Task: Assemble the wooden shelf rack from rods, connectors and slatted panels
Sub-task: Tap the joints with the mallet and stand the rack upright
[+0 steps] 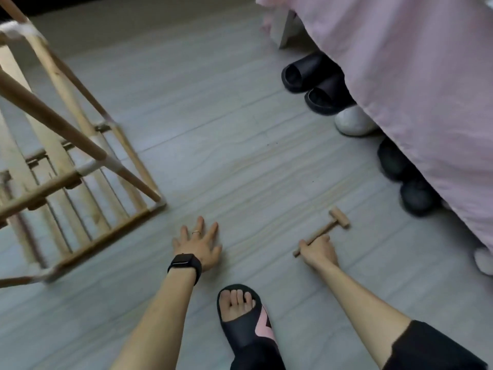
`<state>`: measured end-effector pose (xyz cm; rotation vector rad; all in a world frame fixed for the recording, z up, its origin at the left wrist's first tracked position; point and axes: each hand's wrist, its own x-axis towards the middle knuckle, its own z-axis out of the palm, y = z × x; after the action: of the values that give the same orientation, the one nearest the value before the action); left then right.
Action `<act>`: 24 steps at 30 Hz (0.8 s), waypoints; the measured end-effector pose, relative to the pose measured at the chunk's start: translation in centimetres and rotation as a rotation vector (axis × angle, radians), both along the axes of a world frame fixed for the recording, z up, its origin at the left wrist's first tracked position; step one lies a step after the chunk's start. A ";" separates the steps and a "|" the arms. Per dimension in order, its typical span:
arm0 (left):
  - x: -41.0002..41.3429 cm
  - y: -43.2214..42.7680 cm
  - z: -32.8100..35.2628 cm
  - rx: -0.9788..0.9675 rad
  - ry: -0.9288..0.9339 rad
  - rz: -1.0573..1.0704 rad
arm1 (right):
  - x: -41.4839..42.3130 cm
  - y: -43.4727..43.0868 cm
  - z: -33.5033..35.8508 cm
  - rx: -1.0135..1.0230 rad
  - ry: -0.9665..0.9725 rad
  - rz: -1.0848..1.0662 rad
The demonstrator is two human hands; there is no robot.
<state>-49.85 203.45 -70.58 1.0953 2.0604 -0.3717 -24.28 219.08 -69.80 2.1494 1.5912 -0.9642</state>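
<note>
Grey plank floor (213, 116), pink bedspread (400, 89) at 1 o'clock over a row of slippers (314, 84). Left hand (198, 245) at 6 o'clock, fingers spread flat on floor; right hand (318, 251) at 5 o'clock, fingers curled round handle of wooden mallet (326, 229). Wooden shelf rack (57, 76) at 9 o'clock, apart from both hands.

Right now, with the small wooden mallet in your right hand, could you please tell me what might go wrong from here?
The left hand lies flat on the grey floor, fingers spread, between the light wooden rack and the small wooden mallet that the right hand grips; a swing toward the rack could catch those fingers. The foot in the open-toed black slipper is also close, so a dropped mallet might hit bare toes.
</note>
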 end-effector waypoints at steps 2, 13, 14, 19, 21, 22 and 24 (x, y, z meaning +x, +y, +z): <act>0.1 -0.9 -0.7 -0.030 0.001 -0.011 | -0.9 -0.1 -0.7 -0.046 -0.016 0.037; -3.2 3.8 13.9 0.463 -0.336 0.522 | -11.6 -3.4 9.6 -0.137 0.917 0.211; -3.5 4.5 16.9 0.584 -0.398 0.595 | -12.4 -3.7 11.6 -0.128 1.001 0.265; -4.3 4.9 31.6 1.143 -0.595 0.805 | -14.2 -4.6 21.9 0.021 1.211 0.538; -3.9 3.9 36.4 1.282 -0.544 0.748 | -14.5 -4.6 25.4 0.115 1.256 0.604; -3.7 3.2 38.5 1.340 -0.503 0.690 | -14.7 -4.7 27.0 0.162 1.279 0.632; -3.3 1.5 42.5 1.449 -0.396 0.578 | -15.3 -5.1 29.7 0.230 1.340 0.673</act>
<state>-53.15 204.95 -28.12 1.0272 1.9856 1.6998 -39.59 214.01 -40.12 0.6730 2.7403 -2.1578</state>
